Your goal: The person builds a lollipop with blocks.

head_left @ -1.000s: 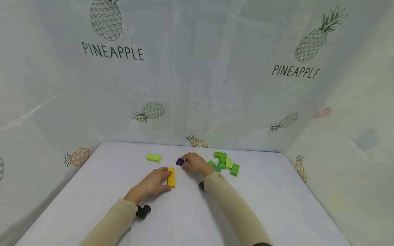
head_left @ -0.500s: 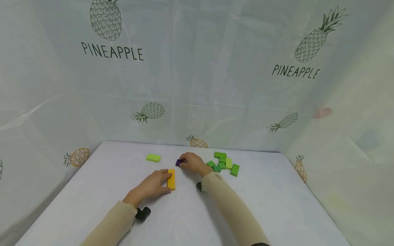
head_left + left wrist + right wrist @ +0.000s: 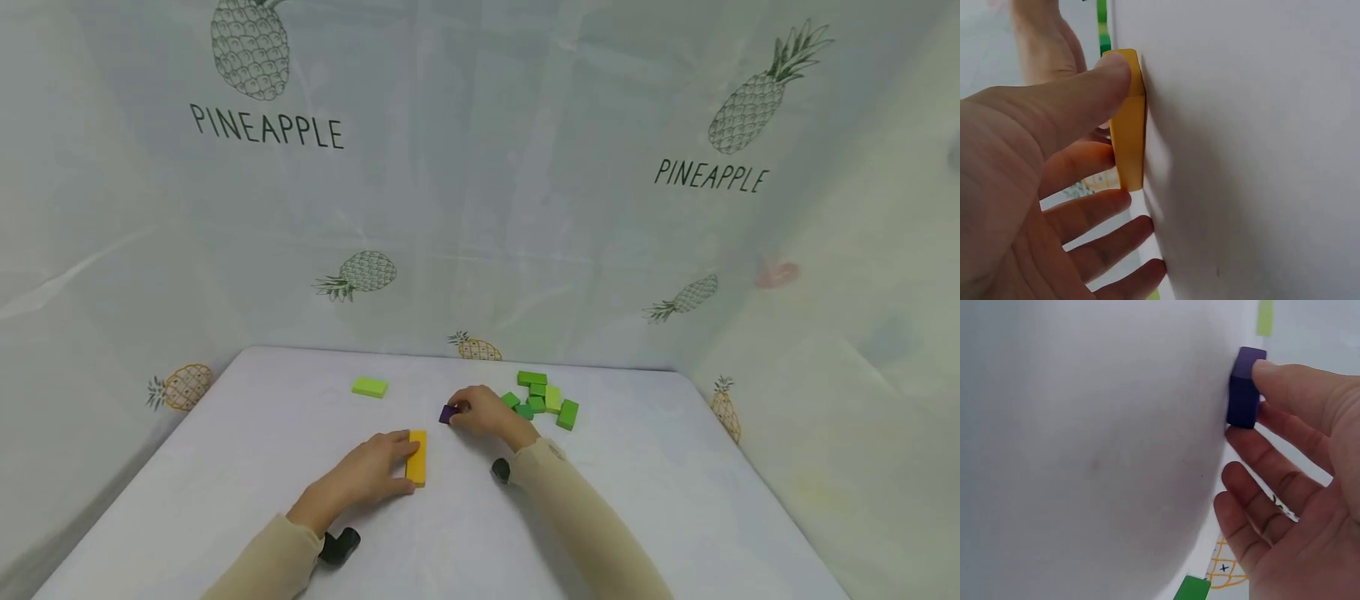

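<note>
My left hand [image 3: 375,468] pinches a long yellow block [image 3: 417,460] lying flat on the white table. In the left wrist view the thumb presses one end of the yellow block [image 3: 1129,134], while the fingers reach along its other side. Beyond it and to the right, my right hand [image 3: 486,412] holds a small purple block [image 3: 447,414] between thumb and fingers. The right wrist view shows the purple block [image 3: 1245,390] at the table surface, its far side hidden by the thumb and fingers. A gap separates the two blocks.
Several green blocks [image 3: 536,403] lie clustered just beyond the right hand and to its right. A lime green block [image 3: 370,387] lies alone at the back left. Pineapple-printed curtain [image 3: 480,183] hangs behind the white table [image 3: 645,467].
Both hands have come nearer to me with their blocks, the yellow and the purple. The purple block also sits slightly further right. The green blocks keep their arrangement.
</note>
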A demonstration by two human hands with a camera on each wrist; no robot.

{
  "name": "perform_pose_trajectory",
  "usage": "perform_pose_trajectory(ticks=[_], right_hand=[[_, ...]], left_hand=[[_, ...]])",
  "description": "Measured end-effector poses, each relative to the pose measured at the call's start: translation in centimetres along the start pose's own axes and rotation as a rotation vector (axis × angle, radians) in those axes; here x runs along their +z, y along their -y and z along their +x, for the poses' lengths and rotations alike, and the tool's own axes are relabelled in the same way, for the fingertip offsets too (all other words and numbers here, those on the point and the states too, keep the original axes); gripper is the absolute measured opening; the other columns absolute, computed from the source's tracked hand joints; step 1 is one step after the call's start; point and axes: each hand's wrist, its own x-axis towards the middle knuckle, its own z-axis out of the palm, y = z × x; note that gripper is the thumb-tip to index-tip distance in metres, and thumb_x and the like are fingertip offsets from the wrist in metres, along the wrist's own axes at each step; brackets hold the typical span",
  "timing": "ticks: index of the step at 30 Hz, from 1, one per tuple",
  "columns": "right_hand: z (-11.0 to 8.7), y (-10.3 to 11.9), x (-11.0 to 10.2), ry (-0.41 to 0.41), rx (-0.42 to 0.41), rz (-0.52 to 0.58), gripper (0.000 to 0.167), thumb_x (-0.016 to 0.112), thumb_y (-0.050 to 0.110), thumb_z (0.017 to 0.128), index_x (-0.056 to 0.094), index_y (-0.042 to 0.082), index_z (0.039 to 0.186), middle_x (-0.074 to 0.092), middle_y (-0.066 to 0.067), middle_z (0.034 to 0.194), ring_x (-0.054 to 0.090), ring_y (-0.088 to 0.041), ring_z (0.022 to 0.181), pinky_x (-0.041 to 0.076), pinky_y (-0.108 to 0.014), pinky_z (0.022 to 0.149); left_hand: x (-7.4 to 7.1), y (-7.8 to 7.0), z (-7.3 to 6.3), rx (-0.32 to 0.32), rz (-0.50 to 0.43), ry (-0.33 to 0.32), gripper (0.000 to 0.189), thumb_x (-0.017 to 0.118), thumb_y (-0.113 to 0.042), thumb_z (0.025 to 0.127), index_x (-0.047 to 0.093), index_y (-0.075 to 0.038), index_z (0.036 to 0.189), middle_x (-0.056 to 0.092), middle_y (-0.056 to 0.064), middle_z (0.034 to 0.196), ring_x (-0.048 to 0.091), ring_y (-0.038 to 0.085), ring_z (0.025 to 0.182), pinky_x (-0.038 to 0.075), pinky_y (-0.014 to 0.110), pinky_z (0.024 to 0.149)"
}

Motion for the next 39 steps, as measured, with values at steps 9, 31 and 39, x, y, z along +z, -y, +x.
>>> perform_pose_trajectory(ticks=[9, 31, 39], right_hand=[[-2.5, -0.5, 0.0, 0.013, 0.050, 0.087, 0.025, 0.073, 0.024, 0.085, 0.069, 0.017, 0.109, 0.062, 0.006, 0.092, 0.054, -0.013, 0.083, 0.049, -0.031, 0.078], [-6.3, 0.4, 0.2, 0.112, 0.019, 0.190, 0.021, 0.071, 0.019, 0.086, 0.070, 0.023, 0.106, 0.062, 0.012, 0.090, 0.056, -0.011, 0.083, 0.049, -0.026, 0.077], [-6.7, 0.5, 0.3, 0.115, 0.005, 0.191, 0.020, 0.072, 0.019, 0.086, 0.070, 0.022, 0.106, 0.061, 0.012, 0.087, 0.054, -0.010, 0.082, 0.048, -0.024, 0.074]], left_hand=[[0.8, -2.3, -0.9, 0.099, 0.056, 0.046, 0.064, 0.077, -0.040, 0.078, 0.058, -0.010, 0.132, 0.048, 0.014, 0.141, 0.048, 0.035, 0.124, 0.041, 0.052, 0.100], [2.4, -6.2, -1.7, 0.210, 0.208, 0.016, 0.065, 0.076, -0.052, 0.074, 0.062, -0.018, 0.127, 0.055, 0.007, 0.134, 0.058, 0.026, 0.109, 0.051, 0.046, 0.086], [2.6, -6.5, -1.5, 0.200, 0.188, 0.012, 0.064, 0.077, -0.050, 0.074, 0.063, -0.014, 0.125, 0.054, 0.011, 0.135, 0.057, 0.027, 0.111, 0.050, 0.046, 0.088]])
